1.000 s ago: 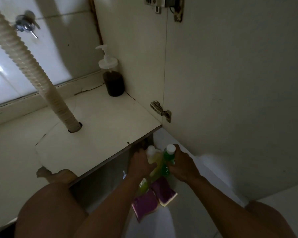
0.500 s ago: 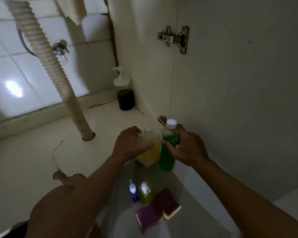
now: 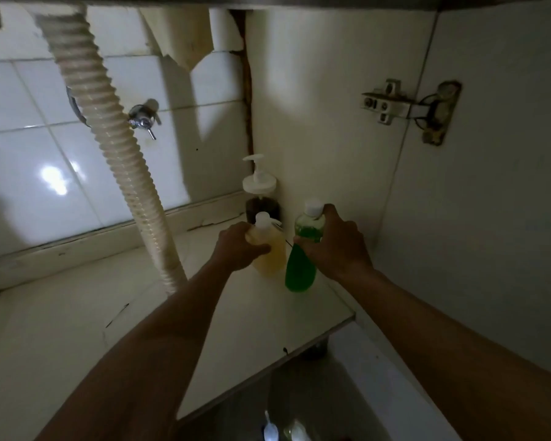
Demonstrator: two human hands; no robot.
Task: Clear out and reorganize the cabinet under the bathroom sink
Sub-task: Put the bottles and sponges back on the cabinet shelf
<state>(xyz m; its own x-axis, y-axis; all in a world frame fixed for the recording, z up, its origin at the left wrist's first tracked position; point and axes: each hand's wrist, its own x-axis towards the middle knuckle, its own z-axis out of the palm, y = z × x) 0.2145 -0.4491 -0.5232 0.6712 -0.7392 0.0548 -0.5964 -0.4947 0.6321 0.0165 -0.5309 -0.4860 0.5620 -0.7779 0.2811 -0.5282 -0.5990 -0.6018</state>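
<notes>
White tiles (image 3: 29, 170) back the dim under-sink cabinet in the head view, and a ribbed drain hose (image 3: 121, 160) runs down through the pale cabinet floor (image 3: 77, 313). Both bare arms reach toward the right rear corner. The left hand (image 3: 239, 246) wraps around the shoulder of a white-capped yellow bottle (image 3: 269, 256). The right hand (image 3: 337, 243) grips the neck of a tilted green bottle (image 3: 299, 272) just beside it. Both bottles sit low over the floor; whether they rest on it cannot be told. A dark pump bottle (image 3: 261, 186) stands just behind them.
</notes>
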